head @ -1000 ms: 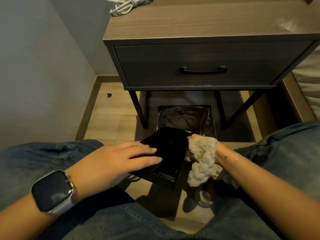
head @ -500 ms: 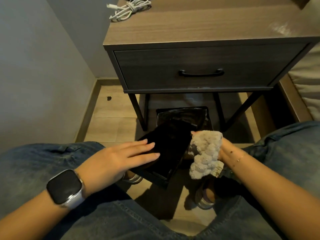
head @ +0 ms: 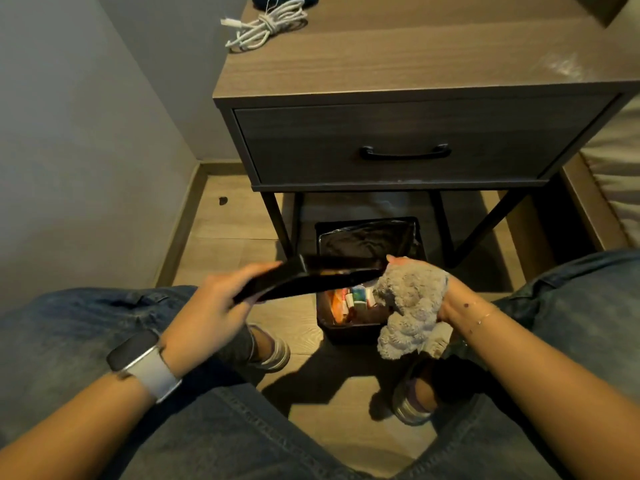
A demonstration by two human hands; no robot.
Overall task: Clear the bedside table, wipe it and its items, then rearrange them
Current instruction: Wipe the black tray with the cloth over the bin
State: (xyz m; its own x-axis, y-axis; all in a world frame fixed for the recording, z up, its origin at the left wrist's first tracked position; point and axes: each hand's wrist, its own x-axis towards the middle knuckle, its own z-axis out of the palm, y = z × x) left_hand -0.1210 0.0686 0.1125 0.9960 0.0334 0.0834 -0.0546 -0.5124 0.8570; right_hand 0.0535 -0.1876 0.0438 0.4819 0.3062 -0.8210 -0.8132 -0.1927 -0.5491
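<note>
My left hand (head: 214,306) grips a flat black lid (head: 311,280), lifted and tilted above a black box (head: 349,329) on the floor. Inside the box lie several small colourful items (head: 349,301). My right hand (head: 446,296) is closed on a fluffy grey cloth (head: 408,313) and touches the lid's right end. The wooden bedside table (head: 415,60) stands ahead. A coiled white cable (head: 263,24) lies on its back left corner, beside a dark blue object (head: 284,0) cut off by the top edge.
The table's drawer (head: 398,147) with a dark handle is closed. A black bin with a liner (head: 370,239) sits under the table. A wall runs along the left, a bed edge (head: 613,174) along the right. My knees and feet flank the box.
The lid, resting flat on the box under my left hand, has been lifted and tilted up, which uncovers the items inside. The view has tipped up to show more of the tabletop.
</note>
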